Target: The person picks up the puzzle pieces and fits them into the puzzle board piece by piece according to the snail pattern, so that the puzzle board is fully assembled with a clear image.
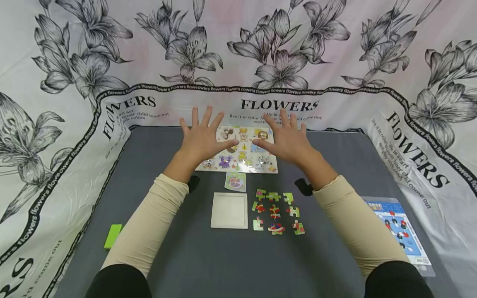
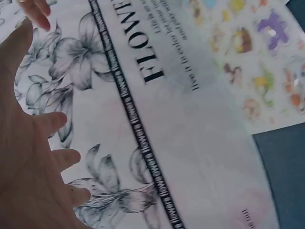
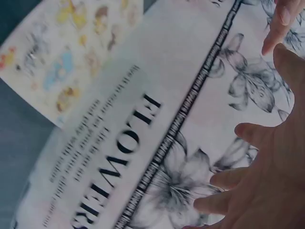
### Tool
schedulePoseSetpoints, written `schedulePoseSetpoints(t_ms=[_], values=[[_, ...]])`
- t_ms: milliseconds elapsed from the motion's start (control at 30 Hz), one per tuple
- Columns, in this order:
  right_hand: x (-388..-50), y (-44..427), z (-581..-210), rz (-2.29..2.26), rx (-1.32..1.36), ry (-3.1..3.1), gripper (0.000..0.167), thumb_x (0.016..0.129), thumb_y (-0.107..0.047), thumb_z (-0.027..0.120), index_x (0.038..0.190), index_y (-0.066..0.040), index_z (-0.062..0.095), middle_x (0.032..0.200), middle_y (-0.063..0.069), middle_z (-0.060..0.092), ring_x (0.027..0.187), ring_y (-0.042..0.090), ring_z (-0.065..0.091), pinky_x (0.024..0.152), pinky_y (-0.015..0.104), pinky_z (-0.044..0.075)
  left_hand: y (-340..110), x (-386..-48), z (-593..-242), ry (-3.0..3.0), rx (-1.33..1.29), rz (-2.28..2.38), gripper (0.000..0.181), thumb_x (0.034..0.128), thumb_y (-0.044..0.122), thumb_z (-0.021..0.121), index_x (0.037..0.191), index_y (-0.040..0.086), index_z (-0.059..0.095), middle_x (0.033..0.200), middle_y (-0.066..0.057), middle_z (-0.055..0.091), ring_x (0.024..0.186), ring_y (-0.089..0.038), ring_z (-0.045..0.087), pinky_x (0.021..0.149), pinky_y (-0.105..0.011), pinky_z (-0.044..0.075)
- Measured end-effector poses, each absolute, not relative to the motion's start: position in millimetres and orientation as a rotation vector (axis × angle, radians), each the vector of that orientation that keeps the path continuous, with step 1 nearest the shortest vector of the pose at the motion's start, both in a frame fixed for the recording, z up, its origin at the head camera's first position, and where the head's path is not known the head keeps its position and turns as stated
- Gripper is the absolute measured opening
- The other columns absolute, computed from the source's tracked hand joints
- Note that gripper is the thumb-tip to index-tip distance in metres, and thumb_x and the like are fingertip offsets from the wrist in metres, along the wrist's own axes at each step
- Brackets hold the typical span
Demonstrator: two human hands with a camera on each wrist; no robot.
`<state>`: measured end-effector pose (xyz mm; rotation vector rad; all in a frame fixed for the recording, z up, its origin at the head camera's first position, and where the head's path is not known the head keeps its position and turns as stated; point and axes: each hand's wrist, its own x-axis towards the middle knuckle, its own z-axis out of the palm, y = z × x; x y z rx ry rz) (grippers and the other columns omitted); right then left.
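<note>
Both hands are raised with fingers spread and hold nothing. In the head view my left hand [image 1: 201, 140] and right hand [image 1: 287, 140] are held up in front of a picture board [image 1: 244, 155] of cartoon animals, thumbs pointing at each other. Each wrist view shows its own hand, the left [image 2: 33, 148] and the right [image 3: 267, 157], against the patterned cloth. Nearer than the board lie a small picture card [image 1: 235, 181] and a pale square puzzle tray [image 1: 229, 210]. Several loose jigsaw pieces [image 1: 274, 211] are laid out in rows right of the tray.
A blue packet with a molecule picture [image 1: 400, 231] lies at the right edge of the grey table [image 1: 208, 265]. Beside the left forearm sits a bright green block [image 1: 113, 236]. White cloth with flower prints [image 1: 193, 49] hangs round the back and sides.
</note>
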<state>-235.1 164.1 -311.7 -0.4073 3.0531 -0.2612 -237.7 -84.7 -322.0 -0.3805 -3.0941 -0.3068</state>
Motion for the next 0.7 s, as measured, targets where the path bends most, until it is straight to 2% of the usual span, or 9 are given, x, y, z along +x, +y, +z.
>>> schedulePoseSetpoints(t_ms=[100, 200, 400, 533, 700], values=[[-231.2, 165.6, -325.8, -0.262, -0.470, 3.014, 0.086, 0.089, -0.071, 0.047, 0.156, -0.025, 0.022, 0.161, 0.019, 0.010, 0.148, 0.044, 0.004, 0.109, 0.072, 0.004, -87.2, -232.4, -339.0, -3.144, -0.415, -0.301, 0.101, 0.0802, 0.079, 0.051, 0.158, 0.028, 0.010, 0.164, -0.008, -0.005, 0.146, -0.040, -0.017, 0.107, -0.074, -0.003], [-223.2, 168.6, -350.5, -0.294, -0.545, 2.963, 0.079, 0.090, -0.065, 0.052, 0.153, -0.020, 0.033, 0.157, 0.017, 0.028, 0.146, 0.038, 0.018, 0.111, 0.069, 0.010, -92.8, -219.5, -371.1, -3.213, -0.511, -0.309, 0.103, 0.0782, 0.075, 0.058, 0.157, 0.025, 0.016, 0.164, -0.010, 0.001, 0.147, -0.041, -0.014, 0.107, -0.075, -0.003], [-216.8, 173.3, -403.5, -0.363, -0.744, 2.918, 0.062, 0.092, -0.045, 0.063, 0.141, -0.009, 0.051, 0.138, 0.014, 0.055, 0.128, 0.034, 0.049, 0.109, 0.060, 0.028, -113.4, -192.2, -433.0, -3.294, -0.762, -0.435, 0.100, 0.0772, 0.062, 0.072, 0.155, 0.019, 0.027, 0.163, -0.010, 0.010, 0.148, -0.042, -0.004, 0.107, -0.075, 0.001], [-207.7, 177.4, -430.8, -0.379, -0.832, 2.855, 0.047, 0.089, -0.027, 0.071, 0.130, -0.005, 0.061, 0.127, 0.014, 0.064, 0.117, 0.032, 0.059, 0.104, 0.053, 0.039, -123.9, -171.9, -460.1, -3.288, -0.848, -0.568, 0.097, 0.0750, 0.056, 0.077, 0.152, 0.016, 0.034, 0.163, -0.010, 0.015, 0.148, -0.042, 0.003, 0.107, -0.075, 0.004], [-196.1, 180.1, -451.7, -0.407, -0.837, 2.828, 0.036, 0.086, -0.019, 0.074, 0.119, -0.006, 0.068, 0.115, 0.010, 0.069, 0.107, 0.028, 0.062, 0.097, 0.049, 0.045, -133.1, -154.0, -480.1, -3.273, -0.912, -0.651, 0.092, 0.0730, 0.051, 0.081, 0.148, 0.013, 0.043, 0.159, -0.009, 0.027, 0.148, -0.039, 0.008, 0.108, -0.074, 0.005]])
